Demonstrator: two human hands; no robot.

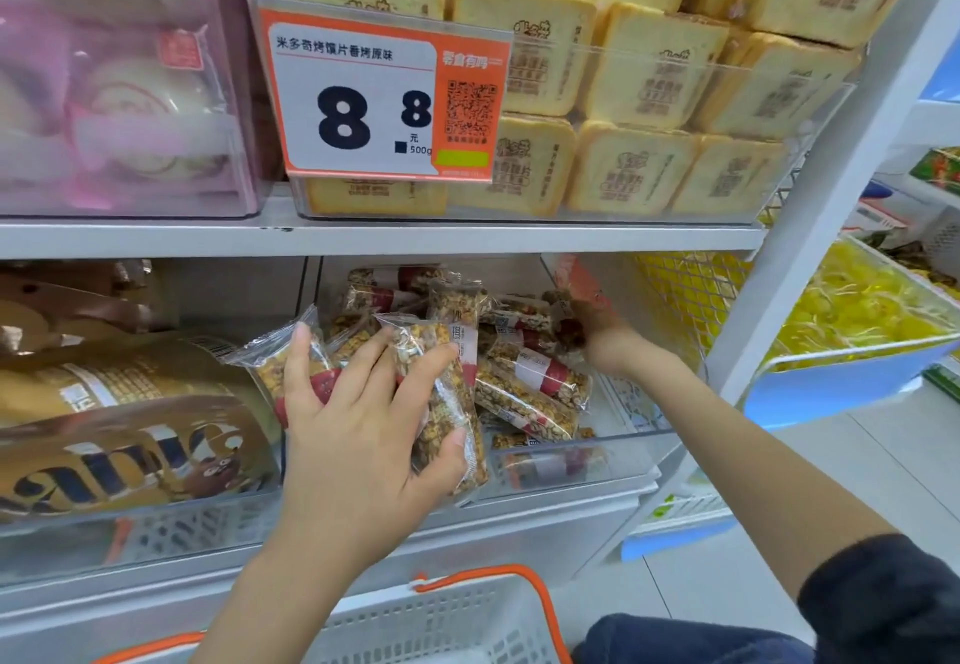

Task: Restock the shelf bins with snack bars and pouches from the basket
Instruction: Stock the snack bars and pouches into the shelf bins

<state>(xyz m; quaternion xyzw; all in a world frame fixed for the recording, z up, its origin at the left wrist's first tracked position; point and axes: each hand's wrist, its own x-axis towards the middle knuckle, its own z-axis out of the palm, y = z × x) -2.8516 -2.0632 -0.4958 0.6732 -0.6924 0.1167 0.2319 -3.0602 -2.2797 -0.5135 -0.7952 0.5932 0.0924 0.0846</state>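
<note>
While the left hand clamped crinkly clear-wrapped granola bars over the clear bin's rim, the right hand reached deep inside, its fingers' state hidden.

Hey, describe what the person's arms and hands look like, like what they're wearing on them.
Both hands are bare, with no gloves, rings or watch visible. The left hand and its forearm are uncovered as far as the frame shows. The right hand has a bare forearm too, with a dark navy sleeve pushed up near the elbow.
</note>
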